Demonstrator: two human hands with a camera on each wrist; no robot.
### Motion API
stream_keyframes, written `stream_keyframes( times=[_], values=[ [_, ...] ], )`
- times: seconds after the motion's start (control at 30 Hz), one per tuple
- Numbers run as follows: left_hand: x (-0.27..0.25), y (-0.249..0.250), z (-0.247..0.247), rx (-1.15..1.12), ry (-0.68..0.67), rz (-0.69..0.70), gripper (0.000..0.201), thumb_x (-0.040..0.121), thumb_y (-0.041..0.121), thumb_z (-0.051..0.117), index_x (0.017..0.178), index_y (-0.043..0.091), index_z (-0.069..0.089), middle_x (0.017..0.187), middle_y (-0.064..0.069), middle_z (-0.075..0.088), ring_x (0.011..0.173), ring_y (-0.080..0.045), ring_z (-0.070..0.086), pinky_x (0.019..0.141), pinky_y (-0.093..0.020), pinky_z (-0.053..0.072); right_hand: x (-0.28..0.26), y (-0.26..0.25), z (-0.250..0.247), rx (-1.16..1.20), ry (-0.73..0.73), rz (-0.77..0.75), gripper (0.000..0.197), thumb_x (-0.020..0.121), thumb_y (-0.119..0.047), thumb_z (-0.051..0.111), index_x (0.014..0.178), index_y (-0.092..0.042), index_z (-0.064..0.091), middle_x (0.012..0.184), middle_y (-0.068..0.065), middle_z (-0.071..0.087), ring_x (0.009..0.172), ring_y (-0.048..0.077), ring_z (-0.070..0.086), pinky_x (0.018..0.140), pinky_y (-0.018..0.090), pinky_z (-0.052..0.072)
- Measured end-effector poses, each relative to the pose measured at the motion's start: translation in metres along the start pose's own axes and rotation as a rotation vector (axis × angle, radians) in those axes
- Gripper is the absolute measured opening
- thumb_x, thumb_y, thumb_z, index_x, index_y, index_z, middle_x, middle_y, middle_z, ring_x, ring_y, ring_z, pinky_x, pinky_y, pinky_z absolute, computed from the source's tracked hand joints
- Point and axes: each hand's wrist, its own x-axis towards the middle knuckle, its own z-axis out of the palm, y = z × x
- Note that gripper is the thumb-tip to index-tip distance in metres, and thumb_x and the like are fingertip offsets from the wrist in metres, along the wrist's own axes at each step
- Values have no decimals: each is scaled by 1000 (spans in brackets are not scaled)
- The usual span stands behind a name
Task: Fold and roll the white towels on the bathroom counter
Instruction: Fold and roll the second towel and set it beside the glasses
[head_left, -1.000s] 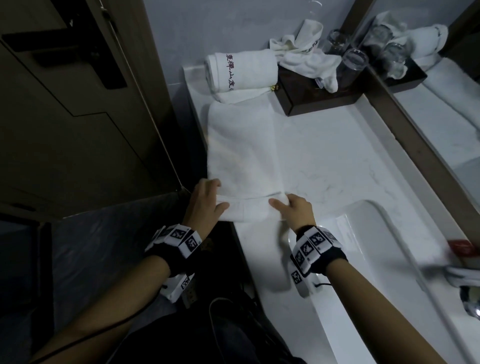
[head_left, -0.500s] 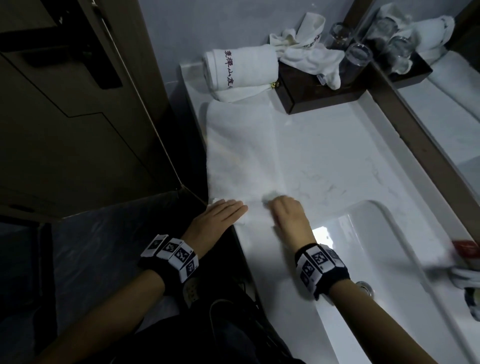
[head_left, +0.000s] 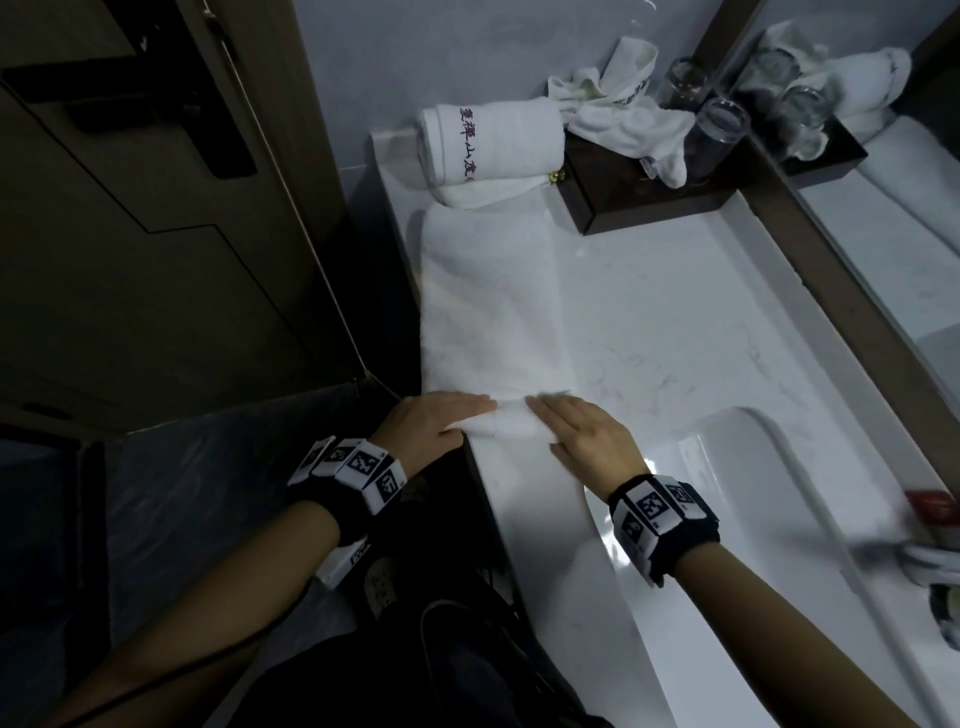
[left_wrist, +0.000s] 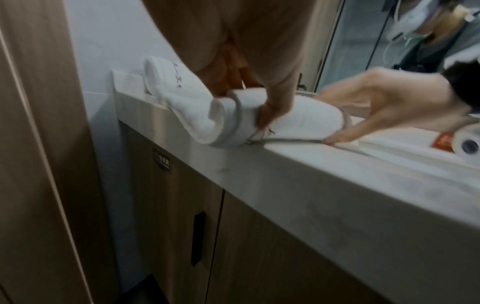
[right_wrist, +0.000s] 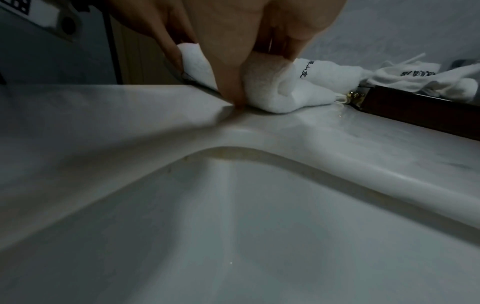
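Observation:
A white towel (head_left: 488, 312) lies folded in a long strip along the counter's left edge. Its near end is turned up into a small roll (head_left: 511, 422). My left hand (head_left: 441, 418) lies flat on the roll's left end and my right hand (head_left: 576, 431) lies flat on its right end, fingers straight. In the left wrist view my left hand (left_wrist: 246, 41) lies over the roll (left_wrist: 298, 121), thumb on its near side. In the right wrist view my right hand (right_wrist: 233, 41) covers the roll (right_wrist: 267, 86), thumb touching the counter. A finished rolled towel (head_left: 493, 145) lies at the back.
Crumpled white towels (head_left: 623, 119) lie on a dark wooden box (head_left: 649, 197) beside two glasses (head_left: 719, 130). The sink basin (head_left: 779, 519) opens just right of my right hand, with a faucet (head_left: 935, 561) beyond. A mirror runs along the right; a door stands at left.
My hands went from holding the towel's near edge to lying flat on it. The near end is now turned over into a small roll, slightly farther from me.

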Motion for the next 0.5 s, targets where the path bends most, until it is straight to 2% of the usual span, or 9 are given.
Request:
stream_keyframes(
  times=[0.07,0.17,0.2,0.27,0.3,0.33,0.4,0.47,0.5],
  values=[
    [2,-3,1,5,-18,-7,54,83,-5,52,132,16,48,140,-2,49,129,-14,44,99,6,15,1,1,-1,46,-3,17,61,54,6,80,112,-4,67,106,8,72,98,25,68,80,32,56],
    [-3,-1,15,225,-67,-5,67,83,-9,45,142,17,31,149,-1,33,136,-16,33,109,-18,27,-1,5,-1,191,-61,102,49,72,0,71,120,-8,63,117,6,67,114,25,60,93,32,48],
    [-8,2,21,337,-36,27,71,79,-11,49,142,16,31,147,-6,36,134,-18,36,106,-25,35,-1,7,0,238,-97,145,47,76,-3,68,122,-12,61,121,4,65,117,24,57,95,30,44],
    [-17,8,27,462,36,72,74,62,-14,66,129,11,52,124,-16,57,112,-26,58,88,-30,52,-2,12,2,308,-152,223,45,79,-11,67,123,-20,60,125,-3,62,120,20,53,95,25,38],
    [-21,8,30,471,98,82,70,55,-15,70,120,10,60,112,-15,64,101,-28,64,81,-32,55,-4,13,2,329,-172,259,45,78,-14,68,121,-24,61,122,-6,62,121,15,49,97,23,35],
    [-23,9,31,410,113,72,65,56,-14,70,117,9,63,108,-15,65,97,-29,64,82,-33,55,-6,15,2,344,-189,294,45,75,-17,70,118,-27,62,117,-11,63,122,10,44,100,22,32],
    [-26,7,31,218,87,42,55,71,-7,62,124,10,56,119,-11,59,108,-28,55,95,-34,45,-11,19,1,454,-231,389,41,72,-17,72,110,-32,65,103,-17,64,115,4,44,104,24,36],
    [-30,3,25,39,22,-17,48,83,5,59,129,15,50,127,-5,54,113,-19,49,98,-22,36,-15,24,-4,675,-273,513,33,73,-18,72,100,-38,66,95,-16,67,97,7,60,90,26,50],
    [-31,2,19,-23,-12,-44,45,86,11,59,129,17,49,129,-3,53,112,-14,49,94,-15,33,-15,27,-6,762,-279,555,30,74,-21,73,94,-41,64,94,-15,68,92,8,63,83,19,51]
  ],
)
